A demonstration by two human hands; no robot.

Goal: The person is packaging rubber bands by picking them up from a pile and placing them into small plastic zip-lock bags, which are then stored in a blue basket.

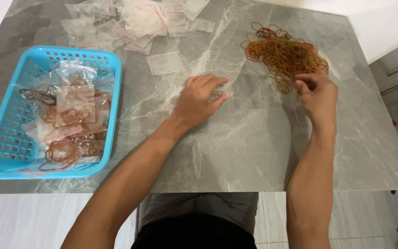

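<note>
At the bottom of the frame the person's lap shows below the edge of a grey marbled table (254, 152), and both forearms reach up from there.

At centre frame the left hand (198, 100) lies palm down on the table, fingers curled loosely and pressing on a small clear bag (221, 94) that already has a few rubber bands inside it; the bag peeks out from under the fingertips.

Right of centre, the right hand (318, 94) sits at the lower edge of the pile of rubber bands (284, 54), its fingertips drawn together as if pinching at the bands; whether a band is actually caught between them I cannot tell.

At the left of the frame stands a light blue plastic basket (5, 147) with a slotted wall, holding several filled bags (72, 117) of brown and orange bands, lying one over another.

Further up, just above the left hand, a single empty bag (164, 62) lies flat on its own. The rubber band pile, mostly orange and brown with some red and green, spreads across the upper right. Along the top edge, left of centre, a loose heap of empty clear bags (139, 20) lies scattered, some with red strips.
</note>
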